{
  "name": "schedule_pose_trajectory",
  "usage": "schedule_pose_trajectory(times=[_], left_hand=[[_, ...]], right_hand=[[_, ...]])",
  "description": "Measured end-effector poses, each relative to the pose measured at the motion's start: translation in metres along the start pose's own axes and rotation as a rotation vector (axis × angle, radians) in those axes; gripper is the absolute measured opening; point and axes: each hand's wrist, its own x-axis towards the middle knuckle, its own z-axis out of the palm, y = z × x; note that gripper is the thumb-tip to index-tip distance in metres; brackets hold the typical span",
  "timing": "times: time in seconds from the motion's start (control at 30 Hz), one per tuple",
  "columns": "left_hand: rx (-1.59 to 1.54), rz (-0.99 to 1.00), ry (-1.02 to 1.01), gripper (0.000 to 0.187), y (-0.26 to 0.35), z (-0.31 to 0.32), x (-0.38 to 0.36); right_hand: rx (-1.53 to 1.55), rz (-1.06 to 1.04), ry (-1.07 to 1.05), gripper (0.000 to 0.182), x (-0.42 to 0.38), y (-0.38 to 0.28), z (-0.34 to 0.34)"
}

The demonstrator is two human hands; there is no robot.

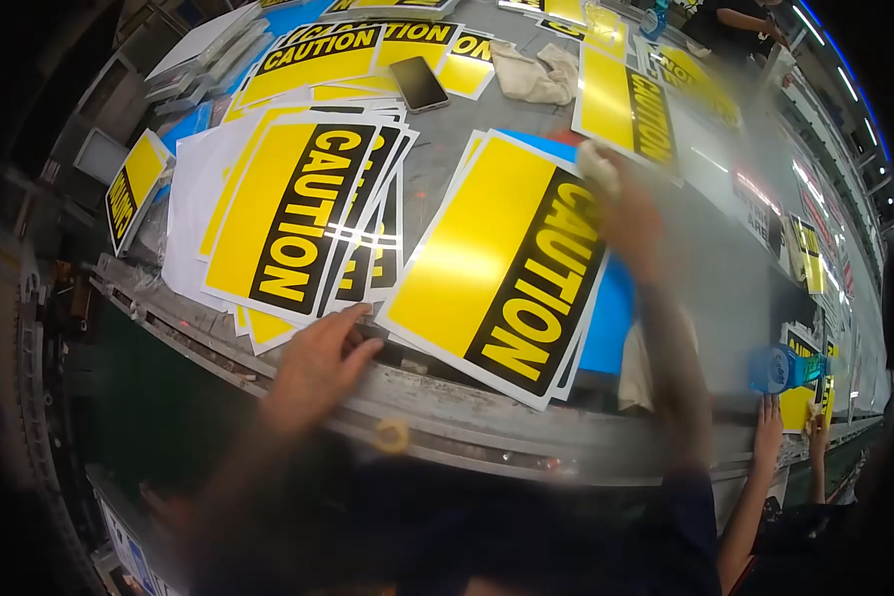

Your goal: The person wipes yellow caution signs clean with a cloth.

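My right hand [634, 230], slightly blurred, is closed on a whitish cloth [598, 169]. The cloth presses on the upper right corner of a yellow and black CAUTION sign [497, 263], which tops a small pile at the table's front edge. To its left lies a fanned stack of CAUTION signs [283, 214] mixed with white sheets. At the near corner of that stack rests my left hand [318, 363], thumb and fingers apart, holding nothing. Blue sheeting [609, 318] shows under the right-hand pile.
A phone [419, 83] and a crumpled cloth [534, 74] lie behind the piles. More CAUTION signs [318, 50] cover the back. At right, another person's hands [769, 427] are near a blue bottle [777, 369]. A further person [740, 20] stands at top right.
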Motion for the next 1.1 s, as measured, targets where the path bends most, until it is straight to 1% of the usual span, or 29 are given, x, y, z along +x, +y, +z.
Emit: schedule_pose_trajectory(times=[0.03,0.07,0.13,0.17,0.2,0.23,0.27,0.33,0.43,0.57,0.67,0.7,0.8,0.93,0.97,1.0,1.07,1.1], left_hand=[[-0.019,-0.048,-0.007,0.046,0.004,0.005,0.005],[-0.031,-0.104,-0.008,0.051,0.006,0.007,0.008],[-0.064,-0.082,0.033,0.05,-0.003,0.015,0.008],[-0.127,-0.087,0.018,0.051,-0.001,0.014,0.007],[-0.125,-0.001,0.076,0.051,-0.012,0.025,0.003],[-0.14,-0.01,0.057,0.049,-0.009,0.025,0.004],[-0.201,-0.104,0.052,0.049,0.0,0.024,0.004],[-0.211,-0.153,0.024,0.049,0.0,0.022,0.007],[-0.502,-0.251,-0.056,0.047,-0.007,0.018,0.01],[-0.807,-0.332,-0.107,0.044,-0.014,0.016,0.011],[-0.915,-0.353,-0.073,0.045,-0.015,0.017,0.009],[-0.977,-0.431,-0.12,0.047,-0.009,0.009,0.008],[-1.099,-0.446,-0.093,0.049,-0.01,0.012,0.005],[-1.029,-0.471,-0.118,0.048,-0.012,0.008,0.005],[-0.936,-0.461,-0.107,0.047,-0.013,0.011,0.005],[-0.787,-0.347,-0.076,0.047,-0.013,0.012,0.005],[-0.753,-0.36,-0.091,0.044,-0.003,0.008,0.004],[-0.739,-0.264,-0.108,0.04,-0.008,0.01,0.005]], right_hand=[[-0.083,-0.056,-0.132,0.05,-0.006,0.004,0.006],[0.028,-0.107,-0.221,0.051,-0.015,0.012,0.019],[-0.221,-0.3,-0.188,0.051,-0.037,-0.009,0.034],[-0.181,-0.269,-0.202,0.052,-0.039,-0.007,0.039],[-0.146,-0.242,-0.222,0.052,-0.037,-0.001,0.041],[-0.139,-0.232,-0.245,0.052,-0.033,-0.005,0.039],[-0.141,-0.216,-0.272,0.051,-0.031,-0.011,0.036],[-0.122,-0.203,-0.267,0.051,-0.033,-0.015,0.035],[-0.115,-0.18,-0.262,0.051,-0.032,-0.019,0.037],[-0.132,-0.171,-0.258,0.051,-0.033,-0.016,0.038],[-0.134,-0.172,-0.246,0.05,-0.033,-0.02,0.038],[-0.136,-0.172,-0.242,0.05,-0.034,-0.021,0.037],[-0.143,-0.16,-0.26,0.051,-0.032,-0.026,0.035],[-0.165,-0.221,-0.241,0.051,-0.03,-0.018,0.037],[-0.185,-0.243,-0.235,0.052,-0.028,-0.021,0.037],[-0.208,-0.26,-0.237,0.052,-0.03,-0.023,0.034],[-0.179,-0.253,-0.21,0.052,-0.031,-0.022,0.036],[-0.186,-0.266,-0.211,0.051,-0.03,-0.019,0.036]])
